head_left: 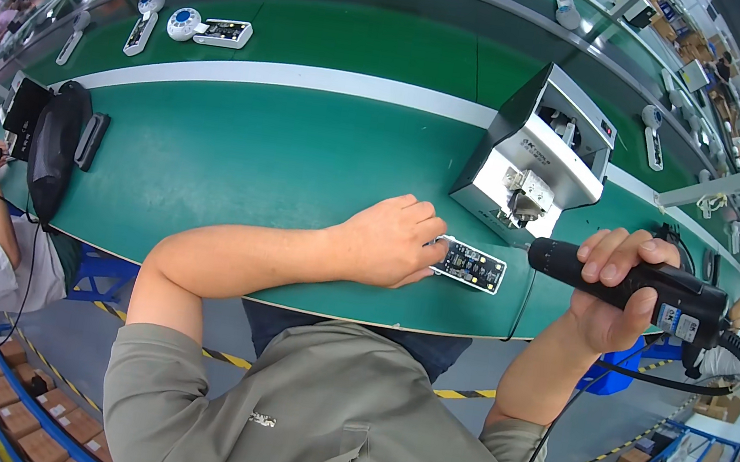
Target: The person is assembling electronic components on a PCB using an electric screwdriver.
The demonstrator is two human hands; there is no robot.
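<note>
My right hand (613, 284) is wrapped around a black corded electric screwdriver (654, 295), raised above the right part of the bench and lying roughly level, its narrow end pointing left. My left hand (397, 242) is closed over the left end of a white plastic housing (498, 279) that lies on the green bench top. A dark circuit board (474, 265) sits inside that housing, facing up. The left fingers hide its left end. Just beyond the housing stands a silver and black screw feeder (541, 160).
Beyond the green bench (304, 165) and its white strip runs a green conveyor (350, 39) carrying white devices with round heads (183, 23). A black pouch (61, 140) lies at the left end. The screwdriver's cable (551, 427) hangs by my right arm. Other people sit at both sides.
</note>
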